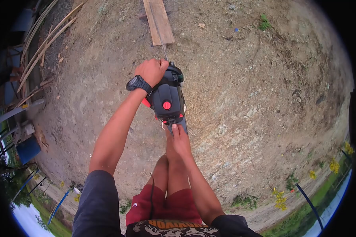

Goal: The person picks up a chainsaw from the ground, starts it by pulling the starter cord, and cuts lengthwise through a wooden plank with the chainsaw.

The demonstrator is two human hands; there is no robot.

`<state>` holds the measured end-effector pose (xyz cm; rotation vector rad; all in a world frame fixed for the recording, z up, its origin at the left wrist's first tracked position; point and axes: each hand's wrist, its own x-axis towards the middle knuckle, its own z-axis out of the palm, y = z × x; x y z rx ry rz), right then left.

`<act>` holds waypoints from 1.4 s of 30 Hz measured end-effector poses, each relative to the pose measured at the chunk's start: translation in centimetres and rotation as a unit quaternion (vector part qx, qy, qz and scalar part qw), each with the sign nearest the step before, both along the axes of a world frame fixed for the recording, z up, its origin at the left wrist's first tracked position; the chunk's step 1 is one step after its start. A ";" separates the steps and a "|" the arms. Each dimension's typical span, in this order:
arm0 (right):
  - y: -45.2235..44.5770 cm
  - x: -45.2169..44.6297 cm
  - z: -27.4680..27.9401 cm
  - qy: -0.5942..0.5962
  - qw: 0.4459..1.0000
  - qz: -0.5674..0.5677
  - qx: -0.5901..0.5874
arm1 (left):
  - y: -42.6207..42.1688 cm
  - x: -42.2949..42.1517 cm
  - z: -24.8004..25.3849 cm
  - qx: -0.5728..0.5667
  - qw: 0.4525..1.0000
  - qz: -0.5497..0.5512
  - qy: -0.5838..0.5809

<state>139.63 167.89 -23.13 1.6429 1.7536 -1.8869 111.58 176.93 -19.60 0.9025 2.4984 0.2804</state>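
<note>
the black and red chainsaw (166, 91) is held in front of the person, above bare, stony ground (233, 98), its round red knob (167, 105) facing up and its rear end toward the body. the left hand (151, 71) is curled over the front of the chainsaw, back of the hand upward, most of its fingertips hidden; a dark watch (136, 83) sits on that wrist. the right hand (180, 139) is wrapped about the rear handle (183, 126), thumb lying along the top and the other fingers mostly hidden underneath. the guide bar (157, 27), seen edge-on, points away along the face of a wooden plank (167, 33), past its near end; whether the two touch is unclear. a dark crosspiece (142, 15) shows beneath the plank. long thin poles (40, 57) lie off to the left, a blue panel (28, 150) is below them, and yellow flowers (280, 199) grow toward the lower right
</note>
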 end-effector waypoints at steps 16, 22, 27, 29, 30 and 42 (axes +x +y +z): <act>2.1 -3.3 0.3 -0.002 1.000 -0.003 -0.011 | 1.7 -3.2 -0.8 0.005 1.000 -0.005 0.010; 3.0 -5.4 -0.1 0.008 1.000 -0.005 0.011 | 2.6 -5.5 -1.5 0.038 0.999 0.002 0.017; 3.6 -6.4 -0.4 0.002 1.000 0.005 0.008 | 3.5 -6.3 -0.1 0.008 1.000 -0.007 0.016; 3.8 -6.7 -0.3 -0.004 1.000 0.008 0.000 | 3.7 -6.7 -0.2 0.017 1.000 -0.008 0.018; 3.9 -6.8 -0.2 -0.012 1.000 0.010 -0.009 | 3.7 -6.8 -0.4 0.026 0.999 -0.010 0.018; 5.6 -9.7 0.0 -0.009 1.000 0.004 -0.014 | 5.4 -9.8 -0.8 0.026 0.999 0.000 0.029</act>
